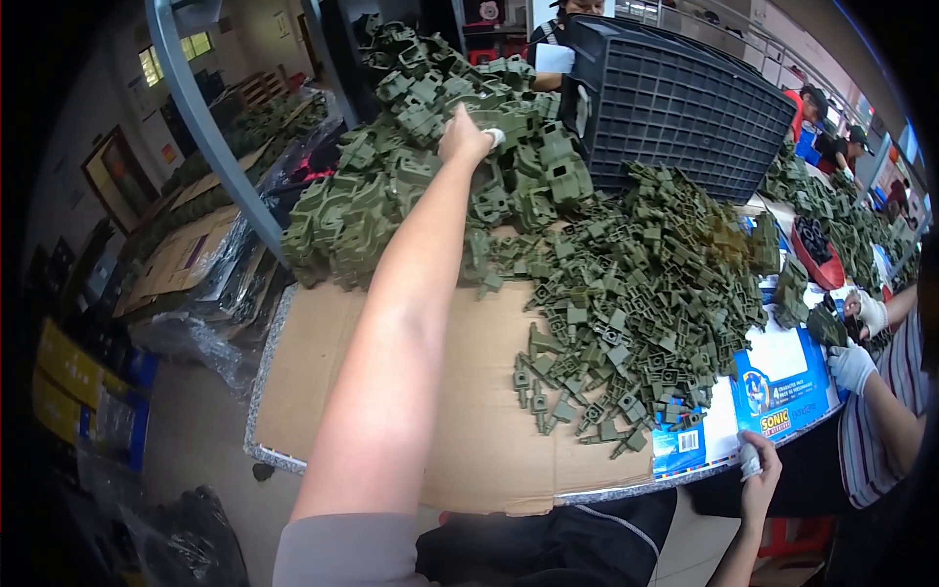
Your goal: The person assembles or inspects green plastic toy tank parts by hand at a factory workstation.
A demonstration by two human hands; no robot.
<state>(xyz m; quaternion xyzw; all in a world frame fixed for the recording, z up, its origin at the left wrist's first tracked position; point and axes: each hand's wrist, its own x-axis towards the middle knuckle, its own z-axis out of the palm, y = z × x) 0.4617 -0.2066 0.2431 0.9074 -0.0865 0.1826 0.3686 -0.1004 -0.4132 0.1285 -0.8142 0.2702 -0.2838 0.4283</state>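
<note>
My left hand (pixel 466 139) reaches far over the table into a tall heap of large olive-green plastic parts (pixel 421 181). Its fingers curl down among the parts, hiding whatever is in them; one digit has a white wrapping. At the table's front edge, my right hand (pixel 758 479) hangs beside a blue printed cardboard sheet (pixel 709 440). Its fingers are loosely apart with nothing visible in them, and one is wrapped in white. Between my hands spreads a pile of small green plastic pieces (pixel 636 293), many with square sockets.
Brown cardboard (pixel 469 411) covers the near tabletop. A black plastic crate (pixel 685 108) stands tilted behind the small pieces. A grey metal post (pixel 210 127) rises at left. On the right, a co-worker's gloved hand (pixel 851 368) handles green parts near a red bowl (pixel 820 256).
</note>
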